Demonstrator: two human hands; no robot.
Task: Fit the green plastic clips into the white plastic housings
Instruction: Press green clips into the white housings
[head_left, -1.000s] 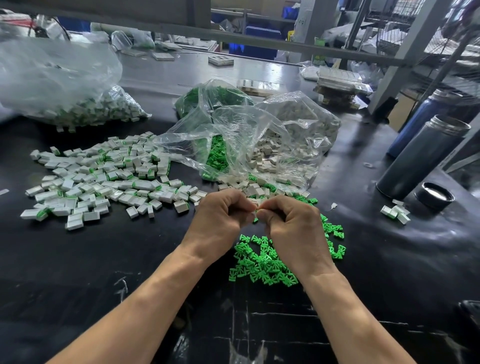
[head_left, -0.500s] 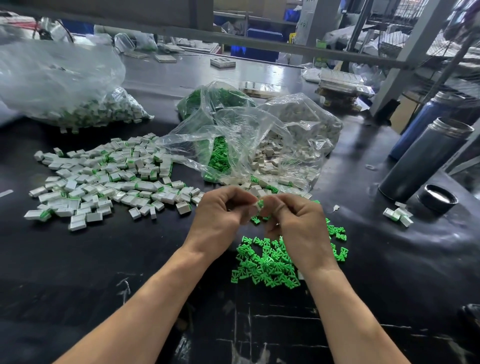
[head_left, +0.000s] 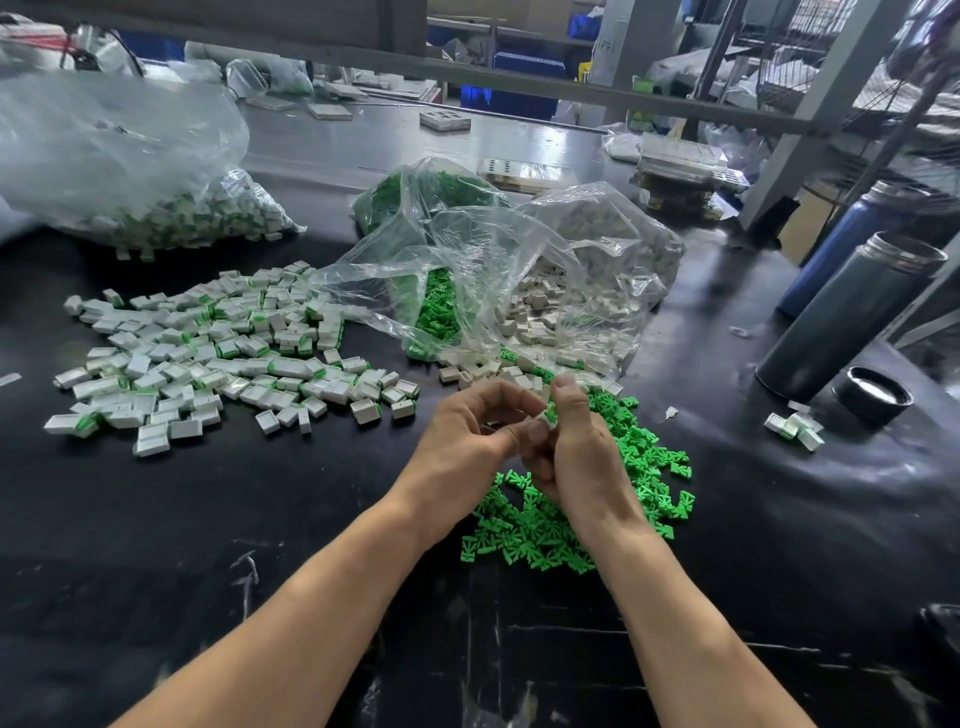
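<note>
Above the loose pile of small green plastic clips (head_left: 576, 525) on the black table (head_left: 208, 519), the left hand (head_left: 467, 436) and right hand (head_left: 576, 447) are together pinching one small white plastic housing (head_left: 548, 415); farther left, finished white housings (head_left: 208, 358) are lying scattered, with clear bags (head_left: 493, 270) behind

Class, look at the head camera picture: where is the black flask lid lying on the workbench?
The black flask lid lies at the right of the head view, at the foot of the grey steel flask, with a few white housings just in front of it.
</note>
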